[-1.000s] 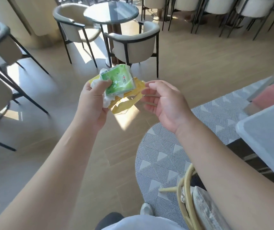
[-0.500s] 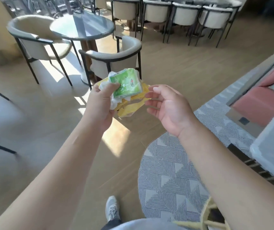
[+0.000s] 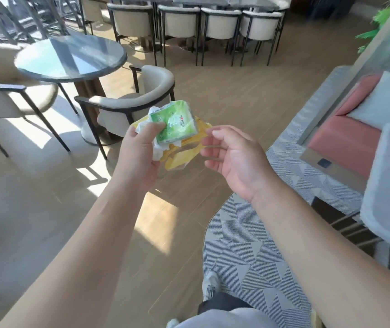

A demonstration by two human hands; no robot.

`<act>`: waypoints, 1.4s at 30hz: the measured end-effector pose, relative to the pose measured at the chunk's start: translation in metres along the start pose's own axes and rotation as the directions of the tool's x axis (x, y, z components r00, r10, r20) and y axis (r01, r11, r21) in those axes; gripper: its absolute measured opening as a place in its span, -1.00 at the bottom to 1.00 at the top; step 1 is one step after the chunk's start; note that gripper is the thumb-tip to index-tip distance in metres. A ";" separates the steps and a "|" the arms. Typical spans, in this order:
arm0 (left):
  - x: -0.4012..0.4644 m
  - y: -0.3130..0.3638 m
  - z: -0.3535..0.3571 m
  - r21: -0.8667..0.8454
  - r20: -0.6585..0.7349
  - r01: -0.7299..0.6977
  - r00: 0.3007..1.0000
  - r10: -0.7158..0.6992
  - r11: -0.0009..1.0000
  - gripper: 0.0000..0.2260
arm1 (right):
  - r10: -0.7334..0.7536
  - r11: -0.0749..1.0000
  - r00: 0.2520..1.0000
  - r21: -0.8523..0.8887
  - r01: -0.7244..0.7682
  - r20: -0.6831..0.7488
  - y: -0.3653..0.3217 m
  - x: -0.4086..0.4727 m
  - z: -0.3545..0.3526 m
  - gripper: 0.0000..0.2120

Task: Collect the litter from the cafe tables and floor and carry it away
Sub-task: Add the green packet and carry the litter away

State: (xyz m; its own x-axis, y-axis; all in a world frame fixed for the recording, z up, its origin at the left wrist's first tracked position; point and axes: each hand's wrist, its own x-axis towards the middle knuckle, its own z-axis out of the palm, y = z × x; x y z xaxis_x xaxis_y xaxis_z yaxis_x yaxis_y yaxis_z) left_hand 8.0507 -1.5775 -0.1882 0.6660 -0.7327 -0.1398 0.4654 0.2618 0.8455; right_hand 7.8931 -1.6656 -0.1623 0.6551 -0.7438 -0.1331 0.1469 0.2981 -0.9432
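While the left hand (image 3: 139, 152) is clamping the green plastic tissue packet (image 3: 174, 124), crumpled white tissue (image 3: 157, 151) and yellow plastic wrapper (image 3: 182, 157) above the wooden floor (image 3: 236, 102), the right hand (image 3: 234, 159), loose-fingered and holding nothing beside them, is probably best supporting the wrapper's dangling edge.

We saw a green tissue packet (image 3: 174, 124) lying tilted atop crumpled white tissue (image 3: 157, 151) and a creased yellow wrapper (image 3: 181, 158), all bunched together in the left hand (image 3: 139, 153), above the floor.
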 end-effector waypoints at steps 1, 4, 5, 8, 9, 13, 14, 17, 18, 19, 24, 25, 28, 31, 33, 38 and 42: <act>0.009 -0.001 0.001 -0.001 0.007 0.009 1.000 -0.009 1.000 -0.76 | -0.002 1.000 1.000 0.006 0.002 -0.008 0.001 0.008 -0.002 -0.85; 0.038 -0.006 0.005 0.007 0.015 0.030 0.999 -0.030 1.000 -0.76 | 0.008 1.000 0.999 0.029 -0.006 -0.042 0.004 0.035 -0.009 -0.87; 0.049 -0.007 0.007 0.011 0.017 0.035 0.999 -0.035 0.999 -0.78 | 0.015 0.999 0.999 0.040 -0.013 -0.050 0.005 0.047 -0.011 -0.87; 0.085 -0.011 0.018 0.038 0.018 0.043 0.999 -0.044 0.998 -0.79 | 0.027 0.997 0.998 0.074 -0.023 -0.057 0.004 0.081 -0.019 -0.88; 0.102 -0.014 0.025 0.047 0.018 0.047 0.999 -0.048 0.998 -0.77 | 0.031 0.996 0.998 0.086 -0.026 -0.057 0.003 0.098 -0.024 -0.88; 0.157 -0.025 0.057 0.084 0.021 0.060 0.998 -0.062 0.995 -0.77 | 0.031 0.993 0.997 0.117 -0.023 -0.071 -0.010 0.151 -0.050 -0.82; 0.172 -0.027 0.067 0.085 0.023 0.076 0.997 -0.078 0.993 -0.77 | 0.029 0.993 0.997 0.119 -0.020 -0.075 -0.015 0.165 -0.059 -0.82; 0.215 -0.033 0.100 0.088 0.057 0.106 0.992 -0.111 0.990 -0.79 | 0.009 0.996 0.998 0.095 -0.002 -0.064 -0.029 0.205 -0.088 -0.82; 0.229 -0.035 0.111 0.095 0.074 0.102 0.991 -0.109 0.990 -0.79 | -0.003 0.996 0.999 0.089 0.008 -0.054 -0.033 0.215 -0.097 -0.83; 0.241 -0.038 0.121 0.104 0.090 0.097 0.990 -0.106 0.990 -0.79 | -0.018 0.996 0.999 0.088 0.022 -0.046 -0.036 0.225 -0.107 -0.84; 0.293 -0.057 0.159 0.097 0.090 0.104 0.990 -0.112 0.990 -0.82 | -0.072 0.992 0.993 0.096 0.081 -0.090 -0.052 0.266 -0.152 -0.84; 0.302 -0.060 0.166 0.105 0.095 0.109 0.988 -0.119 0.988 -0.80 | -0.075 0.992 0.992 0.093 0.084 -0.101 -0.054 0.273 -0.158 -0.84; 0.326 -0.067 0.188 0.157 0.118 0.128 0.982 -0.147 0.979 -0.64 | -0.081 0.992 0.987 0.086 0.094 -0.137 -0.060 0.291 -0.176 -0.85; 0.355 -0.074 0.206 0.204 0.157 0.126 0.975 -0.159 0.971 -0.60 | -0.096 0.990 0.979 0.085 0.113 -0.178 -0.063 0.312 -0.193 -0.87; 0.376 -0.080 0.212 0.217 0.177 0.125 0.970 -0.165 0.968 -0.68 | -0.092 0.990 0.974 0.087 0.112 -0.205 -0.065 0.329 -0.201 -0.87; 0.439 -0.092 0.219 0.228 0.209 0.154 0.957 -0.203 0.961 -0.73 | -0.074 0.992 0.960 0.083 0.100 -0.272 -0.068 0.384 -0.216 -0.87; 0.508 -0.100 0.228 0.213 0.222 0.179 0.949 -0.226 0.961 -0.69 | -0.063 0.992 0.950 0.084 0.093 -0.304 -0.074 0.445 -0.223 -0.85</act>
State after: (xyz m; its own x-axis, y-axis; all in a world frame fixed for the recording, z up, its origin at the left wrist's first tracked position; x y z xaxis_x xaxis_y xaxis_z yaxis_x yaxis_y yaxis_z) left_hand 8.2101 -2.1189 -0.2262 0.3975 -0.8935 -0.2091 0.4418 -0.0133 0.8970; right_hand 8.0086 -2.1518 -0.2201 0.3877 -0.9079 -0.1594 0.2685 0.2767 -0.9227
